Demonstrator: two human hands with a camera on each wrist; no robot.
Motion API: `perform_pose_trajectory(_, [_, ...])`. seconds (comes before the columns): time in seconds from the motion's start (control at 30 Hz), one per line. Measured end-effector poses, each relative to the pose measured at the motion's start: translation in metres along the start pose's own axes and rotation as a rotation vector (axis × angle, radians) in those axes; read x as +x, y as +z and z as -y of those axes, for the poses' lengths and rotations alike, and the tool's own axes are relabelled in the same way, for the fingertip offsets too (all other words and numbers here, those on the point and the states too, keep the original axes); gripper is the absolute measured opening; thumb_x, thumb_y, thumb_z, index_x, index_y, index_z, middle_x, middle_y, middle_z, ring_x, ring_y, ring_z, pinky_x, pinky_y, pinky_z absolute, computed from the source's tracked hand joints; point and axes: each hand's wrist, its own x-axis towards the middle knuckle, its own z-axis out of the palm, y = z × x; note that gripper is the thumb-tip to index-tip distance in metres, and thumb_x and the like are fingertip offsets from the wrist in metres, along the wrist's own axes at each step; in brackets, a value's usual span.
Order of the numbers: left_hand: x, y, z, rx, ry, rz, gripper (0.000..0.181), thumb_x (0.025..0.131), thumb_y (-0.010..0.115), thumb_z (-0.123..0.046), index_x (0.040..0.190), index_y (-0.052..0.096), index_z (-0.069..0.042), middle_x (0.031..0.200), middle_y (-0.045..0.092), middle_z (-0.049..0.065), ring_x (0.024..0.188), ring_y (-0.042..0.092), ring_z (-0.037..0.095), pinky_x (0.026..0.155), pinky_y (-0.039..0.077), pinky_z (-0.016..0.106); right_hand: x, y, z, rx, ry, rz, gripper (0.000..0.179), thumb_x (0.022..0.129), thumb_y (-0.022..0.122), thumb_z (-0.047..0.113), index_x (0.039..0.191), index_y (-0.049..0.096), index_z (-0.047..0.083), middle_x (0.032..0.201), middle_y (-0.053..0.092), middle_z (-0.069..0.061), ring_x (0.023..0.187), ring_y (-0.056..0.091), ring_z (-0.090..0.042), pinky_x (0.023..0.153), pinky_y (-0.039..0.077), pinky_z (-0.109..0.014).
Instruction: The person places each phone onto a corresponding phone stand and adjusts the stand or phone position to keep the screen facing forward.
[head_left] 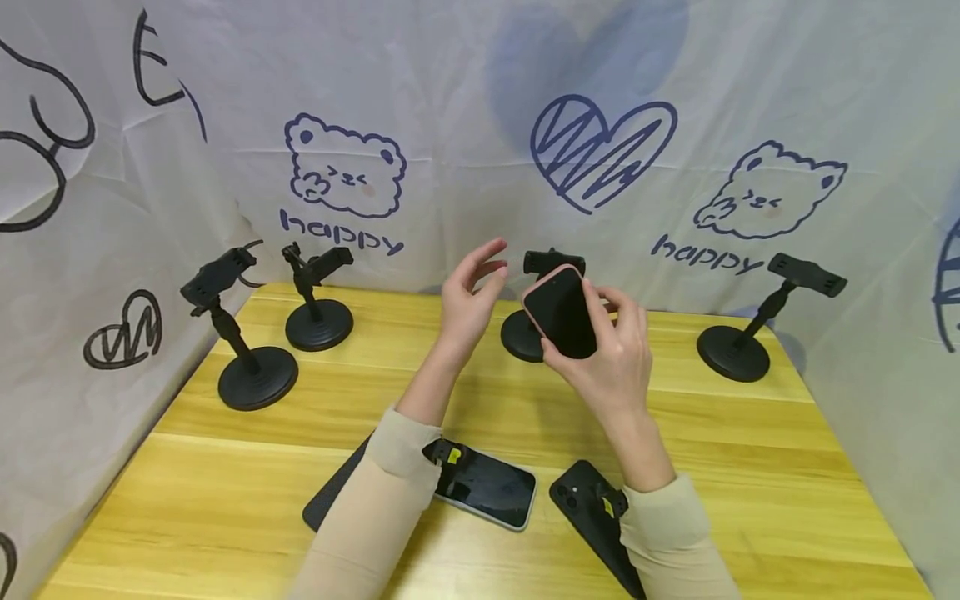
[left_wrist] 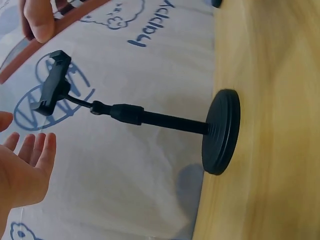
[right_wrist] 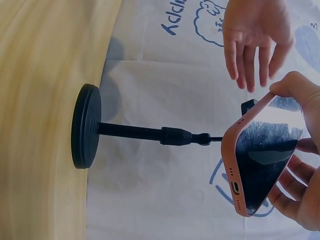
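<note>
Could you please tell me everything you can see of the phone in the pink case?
The phone has a dark, glossy screen with reflections and smudges, framed by a smooth-looking pink case with rounded corners. One short edge shows a port opening and small holes. It is tilted in the air above the wooden table, screen towards the head camera, partly covering a black stand there. The right hand grips it by its edges. Its back is not clearly seen.

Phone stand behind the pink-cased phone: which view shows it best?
Left wrist: the stand appears whole, from clamp to base, with nothing in front. In the head view, the pink-cased phone hides its middle; the right wrist view shows base and stem, but the phone blocks most of the clamp.
</note>
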Motion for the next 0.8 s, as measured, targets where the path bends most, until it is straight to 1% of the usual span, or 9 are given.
perform_pose_trajectory(0.17, [-0.018,-0.004,-0.003,-0.080,0.029,-0.043,0.042,0.106,0.057,-0.007,0.147,0.054,-0.002,0.144,0.061,0.012,0.128,0.060,0.032,0.101,0.055,0.035,0.000,0.002,0.002,0.000,-0.020,0.004,0.085,0.071,0.095,0.028,0.144,0.060,0.002,0.128,0.058,-0.025,0.105,0.056,-0.042,0.080,0.059,-0.053])
perform_pose_trajectory(0.33, [-0.034,-0.001,-0.004,-0.138,0.059,-0.016,0.041,0.108,0.052,-0.007,0.147,0.050,0.005,0.143,0.060,0.021,0.126,0.059,0.043,0.096,0.057,0.036,-0.002,0.004,0.005,0.011,-0.017,0.009,0.086,0.070,0.096,0.028,0.144,0.060,0.002,0.128,0.058,-0.025,0.106,0.056,-0.042,0.080,0.060,-0.053])
perform_pose_trajectory(0.4, [-0.039,0.001,-0.003,-0.148,0.059,0.006,0.042,0.107,0.052,-0.007,0.146,0.050,0.006,0.142,0.061,0.023,0.123,0.062,0.038,0.093,0.058,0.033,-0.003,0.005,0.005,0.013,-0.017,0.011,0.086,0.070,0.096,0.027,0.144,0.060,0.002,0.128,0.058,-0.025,0.106,0.057,-0.042,0.079,0.060,-0.053])
perform_pose_trajectory(0.47, [-0.043,0.003,-0.003,-0.154,0.056,0.029,0.041,0.106,0.052,-0.006,0.145,0.051,0.008,0.139,0.061,0.026,0.118,0.066,0.027,0.090,0.059,0.031,-0.003,0.005,0.006,0.014,-0.020,0.013,0.087,0.070,0.096,0.027,0.145,0.059,0.002,0.129,0.058,-0.025,0.106,0.056,-0.042,0.078,0.060,-0.053])
perform_pose_trajectory(0.53, [-0.045,0.004,-0.002,-0.149,0.047,0.052,0.040,0.105,0.054,-0.004,0.143,0.053,0.009,0.136,0.062,0.027,0.112,0.067,0.015,0.088,0.060,0.032,-0.003,0.006,0.007,0.013,-0.025,0.013,0.087,0.070,0.096,0.027,0.145,0.059,0.003,0.129,0.058,-0.025,0.105,0.057,-0.042,0.077,0.060,-0.053])
perform_pose_trajectory(0.6, [-0.047,0.005,-0.002,-0.148,0.040,0.073,0.039,0.104,0.056,-0.002,0.141,0.055,0.010,0.134,0.062,0.028,0.107,0.066,0.008,0.087,0.060,0.031,-0.003,0.006,0.007,0.012,-0.031,0.010,0.088,0.070,0.096,0.027,0.145,0.059,0.003,0.129,0.058,-0.025,0.105,0.057,-0.042,0.076,0.060,-0.053])
perform_pose_trajectory(0.7, [-0.048,0.005,-0.001,-0.145,0.027,0.098,0.038,0.102,0.059,0.000,0.138,0.058,0.010,0.132,0.061,0.028,0.105,0.066,0.009,0.087,0.061,0.031,-0.003,0.007,0.008,0.013,-0.039,0.002,0.087,0.069,0.096,0.027,0.145,0.060,0.003,0.128,0.058,-0.025,0.104,0.057,-0.043,0.075,0.060,-0.053])
perform_pose_trajectory(0.73, [-0.049,0.005,-0.001,-0.143,0.026,0.102,0.037,0.101,0.060,0.000,0.137,0.058,0.010,0.131,0.061,0.028,0.105,0.066,0.011,0.087,0.059,0.026,-0.003,0.007,0.008,0.014,-0.041,0.001,0.087,0.069,0.097,0.027,0.145,0.060,0.003,0.128,0.058,-0.025,0.104,0.057,-0.043,0.075,0.060,-0.053])
perform_pose_trajectory(0.8, [-0.050,0.005,-0.001,-0.138,0.025,0.108,0.037,0.100,0.062,0.001,0.135,0.060,0.010,0.130,0.061,0.027,0.104,0.066,0.016,0.087,0.058,0.026,-0.003,0.008,0.008,0.017,-0.044,0.001,0.087,0.069,0.097,0.027,0.144,0.060,0.003,0.128,0.058,-0.026,0.103,0.057,-0.044,0.075,0.060,-0.052])
